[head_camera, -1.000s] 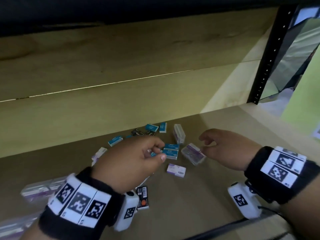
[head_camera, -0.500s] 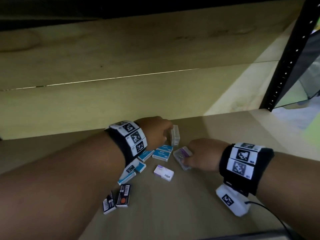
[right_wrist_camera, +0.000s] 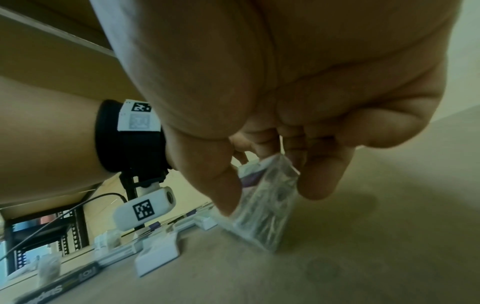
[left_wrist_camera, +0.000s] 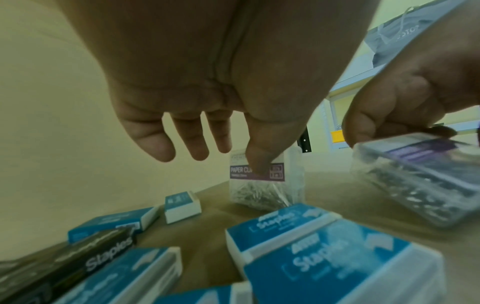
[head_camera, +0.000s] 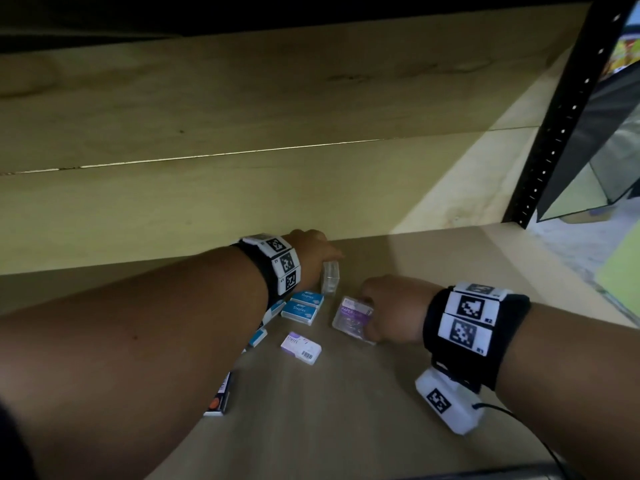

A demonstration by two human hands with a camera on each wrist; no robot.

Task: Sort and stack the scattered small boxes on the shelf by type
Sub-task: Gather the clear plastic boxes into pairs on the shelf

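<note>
Small boxes lie scattered on the wooden shelf (head_camera: 433, 271). My right hand (head_camera: 377, 306) pinches a clear paper clip box (head_camera: 351, 318) between thumb and fingers (right_wrist_camera: 317, 185); the box (right_wrist_camera: 262, 207) is tilted, its lower edge on the shelf. My left hand (head_camera: 317, 249) reaches to the back, fingers straight, over a second clear paper clip box (head_camera: 329, 280) that stands upright. In the left wrist view the thumb (left_wrist_camera: 259, 160) hangs in front of that box (left_wrist_camera: 265, 185); I cannot tell whether it touches. Two blue staples boxes (head_camera: 304, 306) lie side by side between the hands.
A white and purple box (head_camera: 300, 348) lies in front of the blue ones. A black staples box (head_camera: 220, 396) and more blue boxes (left_wrist_camera: 114, 222) sit under my left forearm. The back wall (head_camera: 242, 202) stands just behind the left hand, a black upright post (head_camera: 554, 133) at the right.
My left arm has stretched forward from the blue boxes to the upright clear box at the back. My right hand has closed on the clear paper clip box and tipped it up.
</note>
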